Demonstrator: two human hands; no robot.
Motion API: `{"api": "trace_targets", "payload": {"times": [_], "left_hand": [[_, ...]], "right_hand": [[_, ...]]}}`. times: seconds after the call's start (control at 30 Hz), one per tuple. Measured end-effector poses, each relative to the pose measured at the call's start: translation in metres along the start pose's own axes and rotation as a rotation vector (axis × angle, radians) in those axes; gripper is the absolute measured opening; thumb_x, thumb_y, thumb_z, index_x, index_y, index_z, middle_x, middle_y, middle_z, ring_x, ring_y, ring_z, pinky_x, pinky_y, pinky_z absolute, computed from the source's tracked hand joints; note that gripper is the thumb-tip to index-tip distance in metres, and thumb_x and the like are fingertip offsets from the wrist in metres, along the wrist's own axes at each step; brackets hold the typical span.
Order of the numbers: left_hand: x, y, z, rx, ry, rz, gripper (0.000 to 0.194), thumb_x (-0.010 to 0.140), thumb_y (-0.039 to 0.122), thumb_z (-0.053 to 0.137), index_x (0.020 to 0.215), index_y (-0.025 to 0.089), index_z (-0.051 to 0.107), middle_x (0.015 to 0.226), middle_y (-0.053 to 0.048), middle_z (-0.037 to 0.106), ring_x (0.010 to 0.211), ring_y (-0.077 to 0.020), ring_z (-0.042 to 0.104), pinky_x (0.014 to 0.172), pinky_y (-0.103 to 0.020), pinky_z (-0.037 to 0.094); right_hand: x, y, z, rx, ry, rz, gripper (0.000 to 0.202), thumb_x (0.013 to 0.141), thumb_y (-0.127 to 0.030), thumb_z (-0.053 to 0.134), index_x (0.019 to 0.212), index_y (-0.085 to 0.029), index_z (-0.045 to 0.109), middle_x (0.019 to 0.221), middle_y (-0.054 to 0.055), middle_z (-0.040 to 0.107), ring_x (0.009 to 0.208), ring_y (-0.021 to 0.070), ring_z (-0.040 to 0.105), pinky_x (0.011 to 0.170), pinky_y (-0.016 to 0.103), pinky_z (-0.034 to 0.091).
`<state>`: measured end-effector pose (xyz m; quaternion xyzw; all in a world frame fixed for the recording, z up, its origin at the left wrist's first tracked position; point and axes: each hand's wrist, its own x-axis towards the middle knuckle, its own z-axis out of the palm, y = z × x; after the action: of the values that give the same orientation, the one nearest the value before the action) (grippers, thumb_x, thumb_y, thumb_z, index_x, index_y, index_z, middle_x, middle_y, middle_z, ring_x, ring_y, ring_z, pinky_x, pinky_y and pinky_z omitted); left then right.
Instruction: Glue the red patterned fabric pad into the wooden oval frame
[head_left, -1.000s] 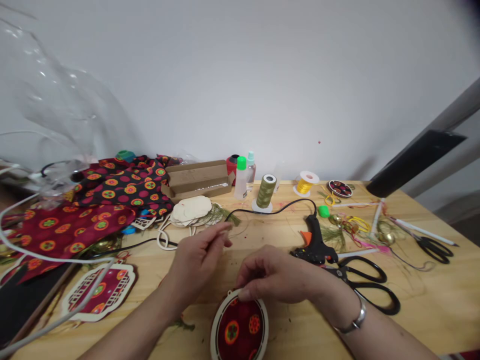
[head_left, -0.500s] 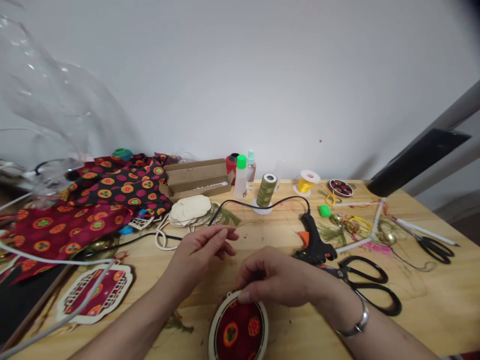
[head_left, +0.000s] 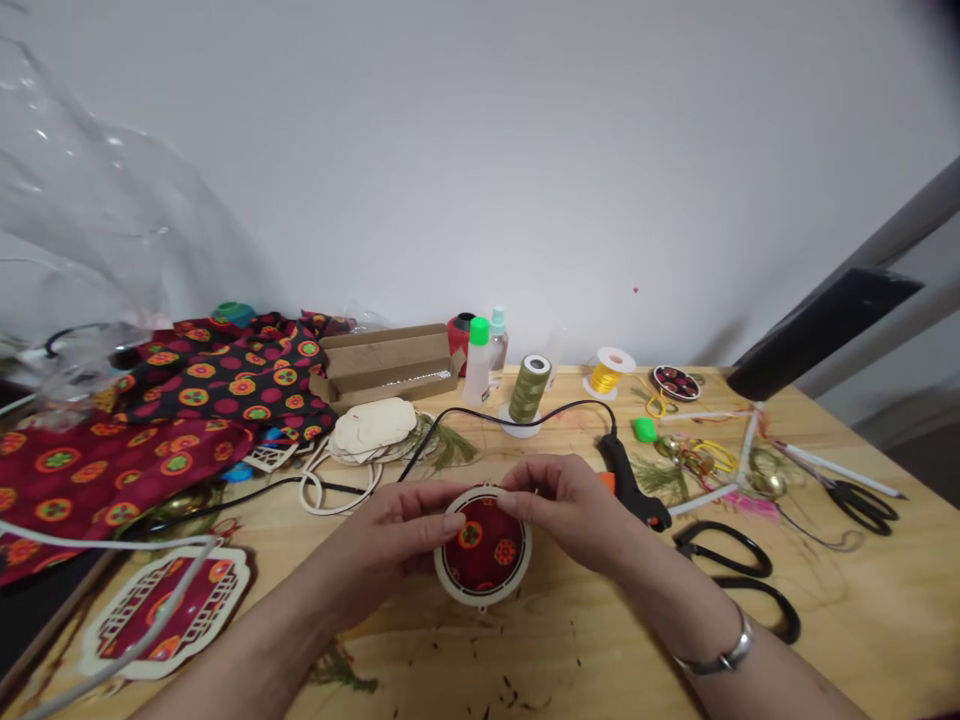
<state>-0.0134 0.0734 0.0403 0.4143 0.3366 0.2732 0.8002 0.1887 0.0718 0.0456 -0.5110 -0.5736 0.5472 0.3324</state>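
A round pendant with a pale wooden rim and dark red patterned fabric in its middle is held above the table. My left hand grips its left side, thumb on the front face and fingers behind. On the upper right edge, my right hand pinches the rim between thumb and fingers. Small loops stick out at the pendant's top and bottom. Just right of my right hand lies a black glue gun with an orange trigger. Black-handled scissors lie partly behind my right forearm.
A larger fabric-filled wooden frame lies at left under a white cable. Patterned cloth, a cardboard box, wooden blanks, a green thread spool and yellow cord line the back. Dark scraps dot the table's front.
The round pendant has been lifted up and away from the near edge. My left hand, empty before, has closed on its left side; my right hand still holds it.
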Motion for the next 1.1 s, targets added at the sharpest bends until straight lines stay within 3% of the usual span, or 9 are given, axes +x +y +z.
{"api": "trace_targets", "payload": {"times": [0.17, 0.33, 0.43, 0.73, 1.0, 1.1], "left_hand": [[0.0011, -0.0026, -0.0029, 0.000, 0.002, 0.007, 0.035, 0.082, 0.020, 0.063, 0.117, 0.020, 0.064, 0.100, -0.008, 0.075, 0.082, -0.0164, 0.068, 0.072, -0.024, 0.051], [0.0012, -0.0037, -0.0024, -0.020, 0.015, 0.006, 0.032, 0.081, 0.022, 0.064, 0.113, 0.020, 0.067, 0.101, -0.008, 0.074, 0.082, -0.0154, 0.068, 0.073, -0.023, 0.051], [0.0025, -0.0045, -0.0027, -0.027, 0.047, 0.005, 0.030, 0.079, 0.022, 0.067, 0.109, 0.018, 0.069, 0.096, -0.008, 0.075, 0.078, -0.0158, 0.068, 0.071, -0.023, 0.052], [0.0059, -0.0040, -0.0004, -0.105, 0.158, 0.042, 0.030, 0.076, 0.022, 0.071, 0.105, 0.018, 0.071, 0.085, -0.009, 0.076, 0.069, -0.0151, 0.068, 0.065, -0.023, 0.053], [0.0052, -0.0063, -0.0041, 0.044, 0.205, 0.171, 0.028, 0.078, 0.028, 0.068, 0.106, 0.023, 0.070, 0.100, -0.006, 0.075, 0.083, -0.0194, 0.067, 0.071, -0.027, 0.054], [0.0037, -0.0076, -0.0062, 0.107, 0.218, 0.231, 0.026, 0.081, 0.028, 0.065, 0.106, 0.026, 0.070, 0.106, -0.004, 0.073, 0.092, -0.0191, 0.066, 0.078, -0.026, 0.052]], "right_hand": [[0.0007, -0.0006, -0.0012, -0.011, -0.016, 0.005, 0.015, 0.072, -0.029, 0.065, 0.071, -0.015, 0.066, 0.063, 0.000, 0.061, 0.056, 0.0112, 0.049, 0.054, 0.025, 0.038], [0.0020, 0.0014, -0.0035, -0.096, -0.053, -0.029, 0.033, 0.081, -0.042, 0.055, 0.070, -0.013, 0.067, 0.060, -0.001, 0.057, 0.056, 0.0108, 0.046, 0.053, 0.024, 0.036], [0.0020, 0.0023, -0.0041, -0.130, -0.059, 0.007, 0.037, 0.079, -0.047, 0.057, 0.071, -0.013, 0.068, 0.060, 0.000, 0.057, 0.055, 0.0109, 0.044, 0.051, 0.024, 0.034], [0.0039, 0.0083, -0.0044, -0.093, 0.007, 0.054, 0.025, 0.074, -0.037, 0.064, 0.070, -0.013, 0.069, 0.063, 0.002, 0.062, 0.056, 0.0116, 0.048, 0.053, 0.025, 0.037], [0.0002, 0.0016, -0.0008, -0.100, 0.061, -0.149, 0.014, 0.079, -0.025, 0.060, 0.075, -0.017, 0.071, 0.066, 0.000, 0.066, 0.060, 0.0114, 0.053, 0.056, 0.023, 0.040], [-0.0011, -0.0004, 0.0001, -0.151, 0.135, -0.247, 0.010, 0.078, -0.023, 0.063, 0.080, -0.018, 0.071, 0.069, 0.000, 0.068, 0.062, 0.0114, 0.054, 0.056, 0.022, 0.040]]}}
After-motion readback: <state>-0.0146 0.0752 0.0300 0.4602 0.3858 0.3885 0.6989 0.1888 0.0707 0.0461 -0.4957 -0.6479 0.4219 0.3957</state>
